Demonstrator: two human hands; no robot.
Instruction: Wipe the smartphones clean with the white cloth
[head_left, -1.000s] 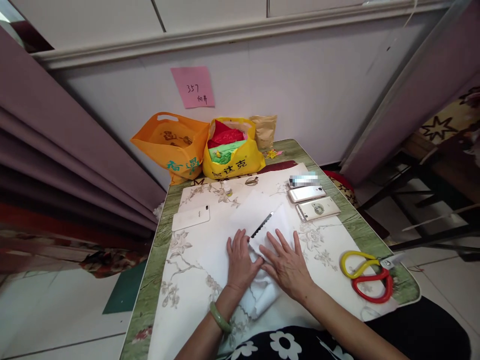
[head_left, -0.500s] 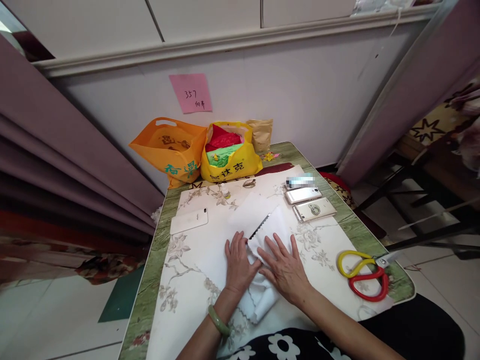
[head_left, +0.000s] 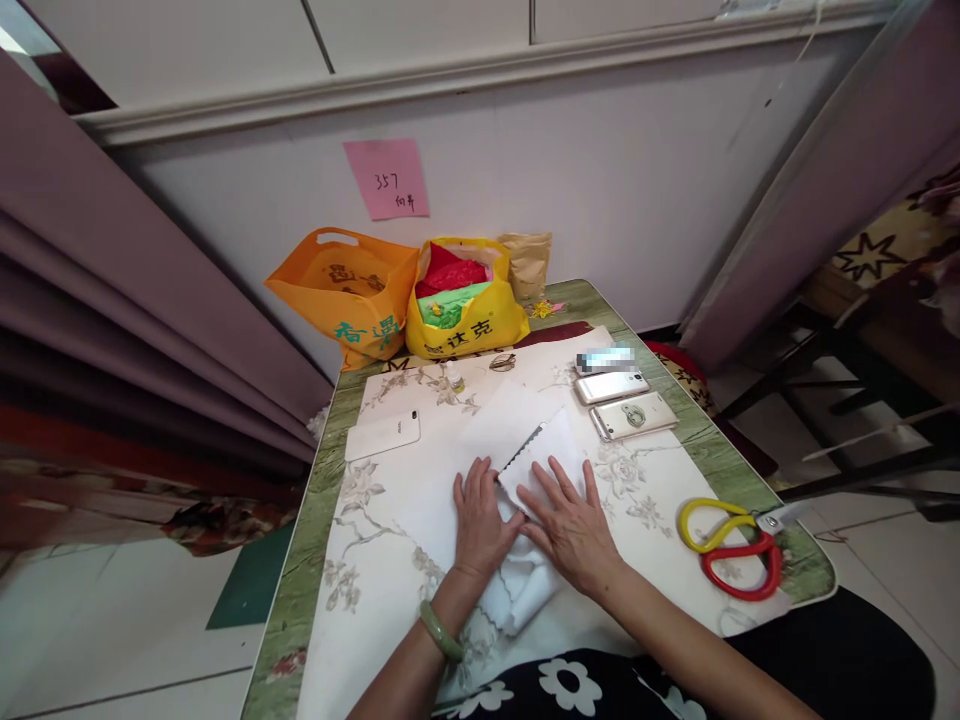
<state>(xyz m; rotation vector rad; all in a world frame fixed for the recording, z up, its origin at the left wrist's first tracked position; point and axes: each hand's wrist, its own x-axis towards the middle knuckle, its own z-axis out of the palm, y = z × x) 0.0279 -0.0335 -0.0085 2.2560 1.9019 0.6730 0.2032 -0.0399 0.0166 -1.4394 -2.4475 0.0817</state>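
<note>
A white cloth (head_left: 553,445) with a zigzag-cut edge lies on the table, partly folded and bunched toward my body. A thin dark strip (head_left: 523,449) shows along one fold; what it belongs to is hidden under the cloth. My left hand (head_left: 484,515) rests flat on the cloth at the left end of that strip, its fingers stretched out. With fingers spread, my right hand (head_left: 574,525) presses on the folded part. The two thumbs come close together between the hands. A green bangle (head_left: 441,632) circles my left wrist.
Scissors (head_left: 739,545) with one yellow and one red handle lie at the right. Several phones (head_left: 634,416) are stacked in a row behind them, and a white phone (head_left: 383,436) lies left. Glasses (head_left: 503,362), an orange bag (head_left: 337,290) and a yellow bag (head_left: 472,330) are at the back.
The camera view has shifted slightly. Both hands keep nearly the same place on the cloth, and the dark strip along the fold looks a little narrower.
</note>
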